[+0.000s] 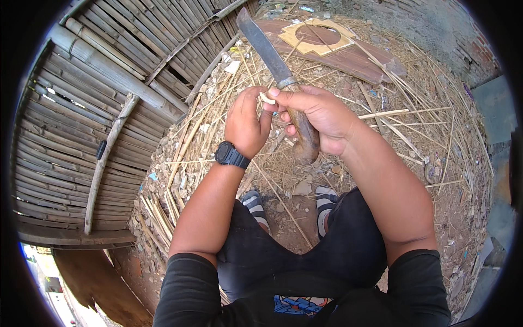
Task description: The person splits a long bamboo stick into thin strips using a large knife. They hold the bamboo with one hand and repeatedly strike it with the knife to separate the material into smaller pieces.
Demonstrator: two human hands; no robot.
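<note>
In my right hand (pixel 327 114) is a machete (pixel 266 50), its dark blade pointing away and to the left. The wooden handle (pixel 305 136) runs down through my fingers to a curved butt. My left hand (pixel 246 120), with a black watch (pixel 231 155) on the wrist, pinches a small, pale, curved piece (pixel 267 98), perhaps bamboo or wood. The tip of my right thumb meets that piece too, just below the blade's metal collar. Both hands are close together in front of me, above my knees.
A bamboo-slat wall (pixel 81 131) with a pole leaning on it rises at the left. A brown board (pixel 348 61) carrying a yellow frame with a round hole (pixel 317 37) lies ahead. Straw and split sticks (pixel 158 218) litter the ground. A masonry wall (pixel 436 32) stands far right.
</note>
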